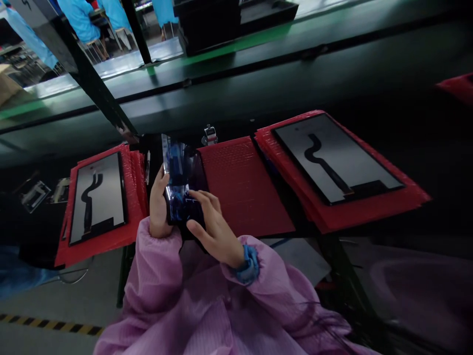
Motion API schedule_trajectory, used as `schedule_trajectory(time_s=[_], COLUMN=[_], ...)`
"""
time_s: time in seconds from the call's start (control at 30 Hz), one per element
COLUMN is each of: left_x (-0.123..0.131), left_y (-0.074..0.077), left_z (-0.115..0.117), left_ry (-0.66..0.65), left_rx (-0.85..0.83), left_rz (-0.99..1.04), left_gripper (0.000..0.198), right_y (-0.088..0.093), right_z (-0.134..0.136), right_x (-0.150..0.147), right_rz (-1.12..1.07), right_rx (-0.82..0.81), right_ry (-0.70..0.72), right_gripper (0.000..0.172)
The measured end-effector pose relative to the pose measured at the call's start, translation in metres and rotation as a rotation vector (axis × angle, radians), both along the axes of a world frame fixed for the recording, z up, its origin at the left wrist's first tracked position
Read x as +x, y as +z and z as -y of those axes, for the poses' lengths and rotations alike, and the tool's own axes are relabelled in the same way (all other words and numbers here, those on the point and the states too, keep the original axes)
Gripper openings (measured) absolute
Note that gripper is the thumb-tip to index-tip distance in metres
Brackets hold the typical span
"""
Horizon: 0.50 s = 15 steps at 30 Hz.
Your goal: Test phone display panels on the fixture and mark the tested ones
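Note:
A dark glossy panel [180, 177] with blue reflections is held upright in front of me over the workbench. My left hand [158, 207] grips its left edge, fingers wrapped round it. My right hand [212, 229] holds its lower right corner, fingers curled onto the face. Both arms are in pink sleeves, and a blue band [249, 264] sits on my right wrist.
A red bubble-wrap sheet [244, 185] lies just right of the panel. A grey panel with a black ribbon cable [98, 197] rests on red wrap at left, another [336, 158] on a red stack at right. A conveyor [258, 74] runs behind. People in blue coats [79, 19] sit far back.

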<state>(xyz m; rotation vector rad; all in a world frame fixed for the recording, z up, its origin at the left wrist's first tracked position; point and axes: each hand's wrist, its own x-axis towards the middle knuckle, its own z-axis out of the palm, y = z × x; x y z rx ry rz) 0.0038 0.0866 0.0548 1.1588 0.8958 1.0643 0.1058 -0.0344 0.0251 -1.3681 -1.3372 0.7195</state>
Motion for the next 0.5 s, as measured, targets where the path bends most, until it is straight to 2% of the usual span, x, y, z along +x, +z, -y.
schedule_trajectory(time_s=[0.07, 0.1, 0.2, 0.27, 0.37, 0.5], left_x=[0.001, 0.001, 0.001, 0.0, -0.004, -0.007], left_y=[0.002, 0.002, 0.001, 0.001, 0.003, 0.007], left_z=[0.001, 0.001, -0.001, -0.002, -0.004, -0.004], left_ry=[0.035, 0.057, 0.108, 0.12, 0.11, 0.007], left_rx=[-0.049, -0.081, -0.186, -0.213, -0.204, -0.188], left_rz=[0.025, 0.027, 0.036, 0.049, 0.06, 0.12], left_gripper=[0.036, 0.036, 0.038, 0.039, 0.041, 0.048], right_y=[0.002, 0.002, -0.01, -0.021, -0.029, -0.021], right_z=[0.004, 0.005, 0.004, 0.002, 0.002, 0.006], right_x=[0.004, 0.008, 0.019, 0.025, 0.031, 0.03], right_rz=[-0.067, -0.089, -0.102, -0.117, -0.153, -0.217], right_rx=[0.076, 0.065, -0.098, -0.185, -0.243, -0.234], right_ry=[0.064, 0.019, -0.236, -0.301, -0.27, -0.179], right_gripper=[0.064, 0.061, 0.063, 0.07, 0.075, 0.074])
